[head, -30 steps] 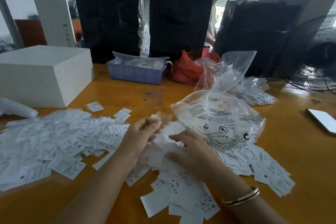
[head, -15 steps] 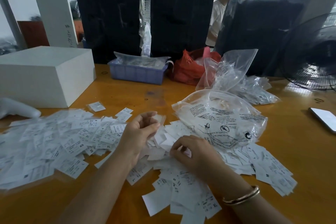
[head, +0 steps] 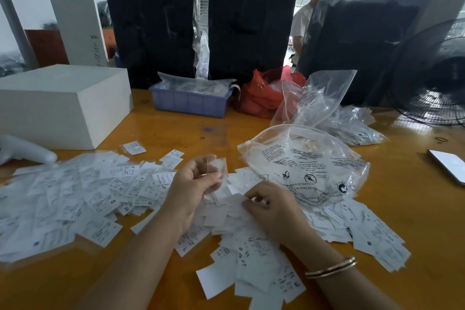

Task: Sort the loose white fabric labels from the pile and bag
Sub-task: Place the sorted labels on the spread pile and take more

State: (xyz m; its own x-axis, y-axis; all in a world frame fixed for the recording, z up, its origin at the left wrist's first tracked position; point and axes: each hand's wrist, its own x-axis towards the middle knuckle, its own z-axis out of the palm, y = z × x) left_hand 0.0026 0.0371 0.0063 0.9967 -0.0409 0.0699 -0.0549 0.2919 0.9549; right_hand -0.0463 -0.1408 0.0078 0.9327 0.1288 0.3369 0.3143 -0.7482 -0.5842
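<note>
- While the sorted labels (head: pixel 75 199) fan out across the left of the frame, face up with XS, L and XL showing, the white box (head: pixel 63 106) sits above them at upper left.
- Centre frame: the left hand (head: pixel 193 184) is raised just off the table (head: pixel 176 131), fingers curled, pinching a small blurred stack of labels (head: pixel 218 166) that stands roughly upright.
- Just right of it, the right hand (head: pixel 274 209) rests low on the unsorted pile (head: pixel 246 246), fingertips (head: pixel 247 205) curled onto 1 label; whether it is gripped, I cannot tell.
- My read: the next label lies directly under the right hand, so that hand is nearer; it feeds leftward to the held stack.
- Right of centre, the clear bag (head: pixel 309 168) lies flat, touching the pile.
</note>
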